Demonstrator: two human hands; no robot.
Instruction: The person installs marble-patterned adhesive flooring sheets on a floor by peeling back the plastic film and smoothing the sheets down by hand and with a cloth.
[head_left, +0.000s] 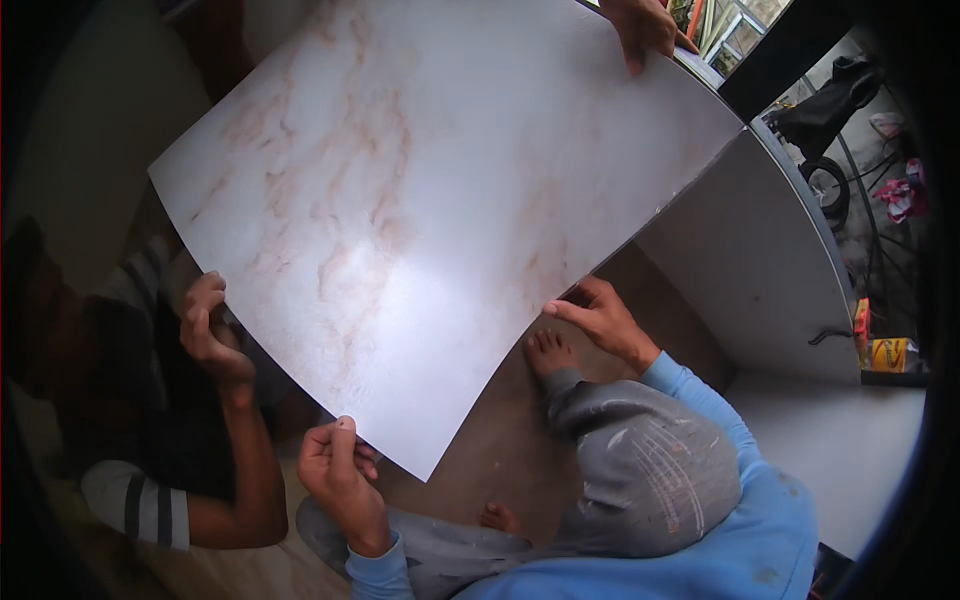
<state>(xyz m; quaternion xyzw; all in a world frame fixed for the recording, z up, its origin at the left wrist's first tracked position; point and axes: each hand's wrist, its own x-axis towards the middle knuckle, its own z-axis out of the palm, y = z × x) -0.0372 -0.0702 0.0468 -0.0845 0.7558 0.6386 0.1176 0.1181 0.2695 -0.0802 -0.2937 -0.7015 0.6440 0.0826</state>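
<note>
A large, thin, glossy white sheet with brown marble-like veins [400, 230] spreads out before me, its near corner pointing toward my lap and its edges bowed. My left hand [345, 480] pinches the edge just left of that corner, thumb on top. On the right edge, my right hand [605, 320] grips with the thumb over the surface and the fingers partly hidden beneath. At the left edge, a co-worker's hand [213, 335] also holds the sheet. Another person's hand [645, 30] rests on it at the far right.
A pale curved panel [745, 240] stands to the right, meeting a light flat surface [830, 440]. Beyond it are a dark bag-like item [825, 105], cables and a yellow packet [890, 355]. My bare foot [550, 352] is on the brown floor [500, 440] under the sheet.
</note>
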